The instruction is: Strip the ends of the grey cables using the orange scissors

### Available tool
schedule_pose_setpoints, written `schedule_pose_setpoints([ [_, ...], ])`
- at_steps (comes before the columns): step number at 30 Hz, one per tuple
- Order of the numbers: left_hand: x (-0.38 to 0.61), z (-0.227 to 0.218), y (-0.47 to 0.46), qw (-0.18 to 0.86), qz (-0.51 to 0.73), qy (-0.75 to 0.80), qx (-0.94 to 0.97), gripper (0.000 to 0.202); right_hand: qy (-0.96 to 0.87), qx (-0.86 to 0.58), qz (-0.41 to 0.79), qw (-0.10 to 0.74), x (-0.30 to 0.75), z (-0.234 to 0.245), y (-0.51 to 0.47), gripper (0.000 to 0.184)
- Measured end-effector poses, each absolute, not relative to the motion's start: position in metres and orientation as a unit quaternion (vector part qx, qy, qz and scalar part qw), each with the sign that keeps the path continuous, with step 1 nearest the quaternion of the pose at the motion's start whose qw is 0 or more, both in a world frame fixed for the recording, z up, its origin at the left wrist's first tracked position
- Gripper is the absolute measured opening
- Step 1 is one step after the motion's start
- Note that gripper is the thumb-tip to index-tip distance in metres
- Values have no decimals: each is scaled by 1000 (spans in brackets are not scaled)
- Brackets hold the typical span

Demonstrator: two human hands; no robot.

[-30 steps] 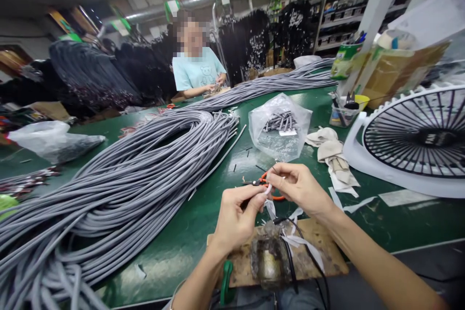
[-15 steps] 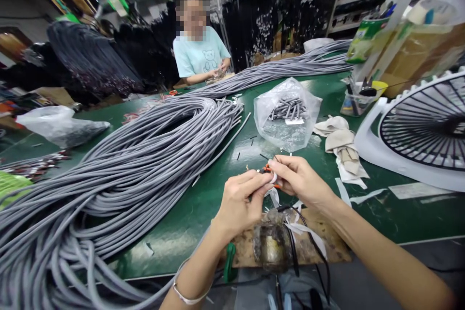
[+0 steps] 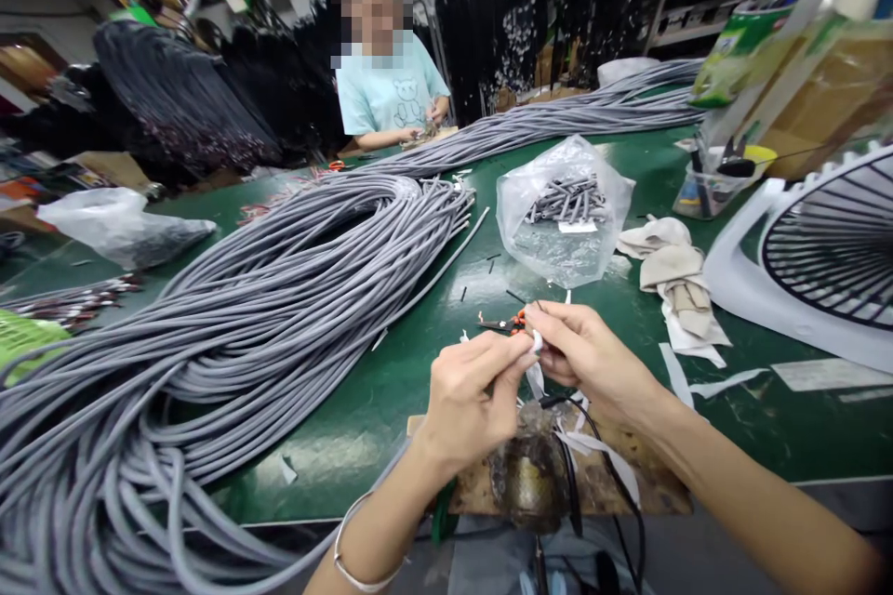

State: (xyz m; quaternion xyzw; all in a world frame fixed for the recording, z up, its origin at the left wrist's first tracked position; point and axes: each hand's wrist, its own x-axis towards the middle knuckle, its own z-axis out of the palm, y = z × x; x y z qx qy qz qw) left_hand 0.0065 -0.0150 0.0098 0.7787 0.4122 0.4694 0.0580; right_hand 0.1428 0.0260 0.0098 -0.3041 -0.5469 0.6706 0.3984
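Observation:
My left hand [image 3: 478, 390] is closed in a pinch, with a small white piece [image 3: 537, 341] at its fingertips. Against that piece, my right hand [image 3: 590, 353] is also closed, its thumb and fingers bent together; what lies inside them is mostly hidden. Just beyond the fingers, orange-handled scissors [image 3: 514, 323] lie on the green table, partly covered by my right hand. A grey cable [image 3: 392, 467] passes behind my left wrist. Below my hands, a grimy brass-coloured metal block [image 3: 530, 479] sits on a wooden board [image 3: 628, 465] with black cords and white strips around it.
A big coil of grey cables [image 3: 299, 288] covers the left side of the table. Beyond my hands is a clear plastic bag [image 3: 558, 251] of short grey tubes. Folded cloths [image 3: 673, 270] and a white fan [image 3: 739, 284] stand right. A co-worker [image 3: 391, 98] works opposite.
The view has shifted slightly, so most things sit a little further right. More of the scissors shows beyond my fingers. Both hands keep their pinch around the white piece.

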Motion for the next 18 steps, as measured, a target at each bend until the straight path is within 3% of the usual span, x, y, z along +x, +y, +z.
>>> schedule_pose_setpoints([
  [4,12,15,-18,109,507,492,700,14,-526,-272,695,408,143,12,22,35],
  [7,13,18,-16,197,539,525,629,18,-597,-322,587,442,144,13,17,33],
  [11,11,18,-13,311,570,504,570,26,-698,-355,468,410,142,11,13,34],
  [18,14,14,-15,354,573,479,563,29,-687,-345,480,423,136,6,10,36],
])
